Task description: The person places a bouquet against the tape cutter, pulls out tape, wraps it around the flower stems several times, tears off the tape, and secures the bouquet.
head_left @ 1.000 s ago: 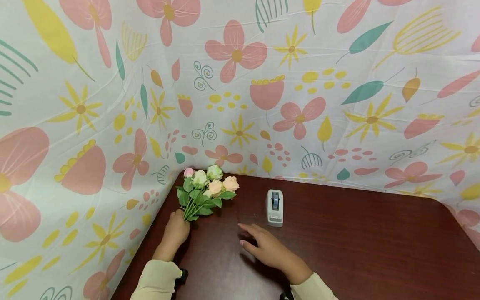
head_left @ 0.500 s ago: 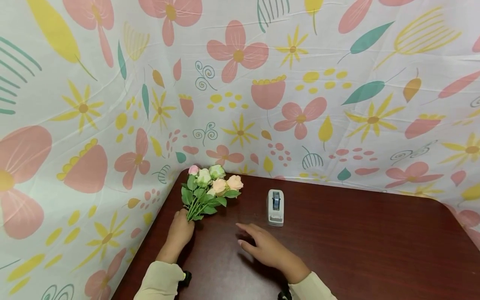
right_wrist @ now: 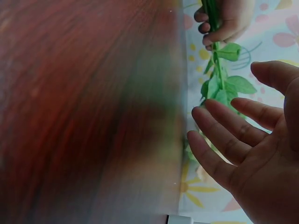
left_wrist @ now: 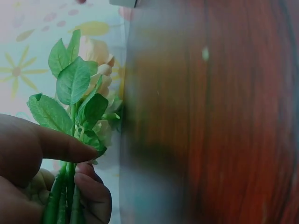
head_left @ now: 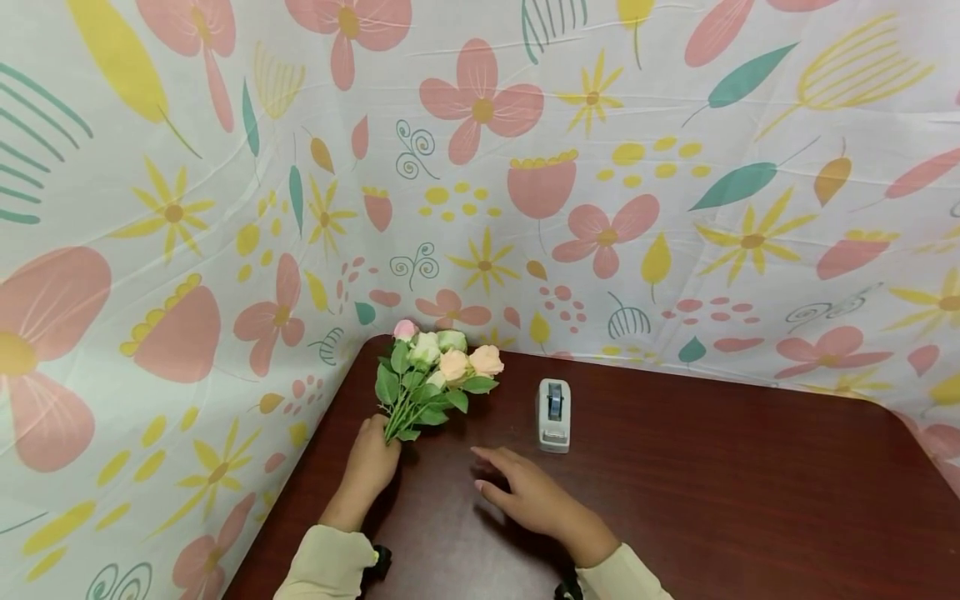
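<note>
My left hand (head_left: 371,458) grips a small bunch of roses (head_left: 453,365) by the green stems, low down, toward the table's left side. The blooms are pink, pale green and peach, with green leaves below them, and they point away from me. In the left wrist view the fingers and thumb curl round several stems (left_wrist: 70,191). My right hand (head_left: 531,496) hovers over the table to the right of the bunch and holds nothing. Its fingers are spread and relaxed in the right wrist view. Just beyond it stands a white tape dispenser (head_left: 553,417) with a blue-looking roll.
The dark reddish-brown table (head_left: 712,492) has rounded back corners. A white cloth (head_left: 480,208) printed with flowers and leaves hangs along its left and back edges, close behind the blooms.
My left hand has carried the roses a little to the right, and the blooms now sit slightly higher in view. The right hand has stayed almost still, and the tape dispenser stands where it was.
</note>
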Action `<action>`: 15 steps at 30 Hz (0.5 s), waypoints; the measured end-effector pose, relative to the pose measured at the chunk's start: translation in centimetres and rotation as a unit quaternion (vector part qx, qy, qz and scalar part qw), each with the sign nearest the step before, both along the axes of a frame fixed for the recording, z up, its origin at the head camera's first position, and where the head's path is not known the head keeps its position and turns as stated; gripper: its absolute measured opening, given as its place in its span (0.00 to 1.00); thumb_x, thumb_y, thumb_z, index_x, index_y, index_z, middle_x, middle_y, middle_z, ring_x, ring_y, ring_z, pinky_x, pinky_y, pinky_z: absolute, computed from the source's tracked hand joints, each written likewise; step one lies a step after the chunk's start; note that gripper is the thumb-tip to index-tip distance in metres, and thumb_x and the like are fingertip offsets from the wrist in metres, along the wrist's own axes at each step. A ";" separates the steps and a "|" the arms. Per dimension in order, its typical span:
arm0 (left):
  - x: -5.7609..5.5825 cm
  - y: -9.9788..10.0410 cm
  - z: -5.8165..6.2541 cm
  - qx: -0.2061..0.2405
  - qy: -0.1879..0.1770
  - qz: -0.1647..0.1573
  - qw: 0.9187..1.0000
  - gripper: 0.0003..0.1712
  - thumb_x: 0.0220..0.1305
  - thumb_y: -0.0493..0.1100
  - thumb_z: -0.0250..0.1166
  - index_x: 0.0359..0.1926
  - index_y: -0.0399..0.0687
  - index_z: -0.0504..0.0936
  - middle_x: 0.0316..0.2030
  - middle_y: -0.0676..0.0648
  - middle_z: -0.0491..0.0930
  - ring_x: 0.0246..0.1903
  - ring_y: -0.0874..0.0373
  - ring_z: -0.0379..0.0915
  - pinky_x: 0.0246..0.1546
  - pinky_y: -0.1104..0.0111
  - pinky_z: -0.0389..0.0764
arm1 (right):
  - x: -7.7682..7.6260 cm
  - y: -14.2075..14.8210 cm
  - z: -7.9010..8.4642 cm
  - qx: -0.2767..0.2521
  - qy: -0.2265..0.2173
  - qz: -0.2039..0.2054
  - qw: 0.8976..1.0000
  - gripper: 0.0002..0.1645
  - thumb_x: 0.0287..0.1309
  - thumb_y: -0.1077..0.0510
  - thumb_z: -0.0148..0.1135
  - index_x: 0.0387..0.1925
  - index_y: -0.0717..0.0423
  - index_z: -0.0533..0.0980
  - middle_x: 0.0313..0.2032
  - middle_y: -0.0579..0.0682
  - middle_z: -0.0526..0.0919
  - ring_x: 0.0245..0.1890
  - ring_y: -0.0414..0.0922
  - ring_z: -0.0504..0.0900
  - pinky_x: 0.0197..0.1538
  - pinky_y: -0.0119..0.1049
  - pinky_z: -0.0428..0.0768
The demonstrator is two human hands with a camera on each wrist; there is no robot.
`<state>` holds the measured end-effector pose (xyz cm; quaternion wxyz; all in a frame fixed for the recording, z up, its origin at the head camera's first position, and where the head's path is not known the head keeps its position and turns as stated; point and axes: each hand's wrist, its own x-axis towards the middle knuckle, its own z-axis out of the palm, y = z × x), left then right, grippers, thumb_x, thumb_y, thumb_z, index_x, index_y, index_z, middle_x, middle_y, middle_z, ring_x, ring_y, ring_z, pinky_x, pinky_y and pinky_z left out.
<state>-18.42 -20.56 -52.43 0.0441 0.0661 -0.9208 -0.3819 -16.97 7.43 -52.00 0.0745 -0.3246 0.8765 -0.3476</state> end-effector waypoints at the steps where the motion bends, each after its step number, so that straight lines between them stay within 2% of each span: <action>1: 0.1 0.2 0.1 0.004 0.000 -0.002 1.000 0.13 0.68 0.34 0.58 0.51 0.33 0.74 0.45 0.37 0.74 0.43 0.46 0.75 0.45 0.53 0.77 | 0.0 0.0 0.0 0.000 0.000 0.000 1.000 0.33 0.74 0.43 0.54 0.72 0.53 0.67 0.64 0.51 0.77 0.64 0.48 0.77 0.64 0.50 0.76; 15: 0.3 2.1 0.0 0.039 0.013 -0.009 0.999 0.10 0.68 0.37 0.60 0.48 0.37 0.75 0.44 0.41 0.74 0.38 0.52 0.70 0.40 0.59 0.73 | 0.4 -0.5 -0.1 -0.001 0.004 0.016 1.000 0.31 0.73 0.47 0.56 0.71 0.56 0.68 0.60 0.49 0.79 0.60 0.45 0.80 0.63 0.46 0.77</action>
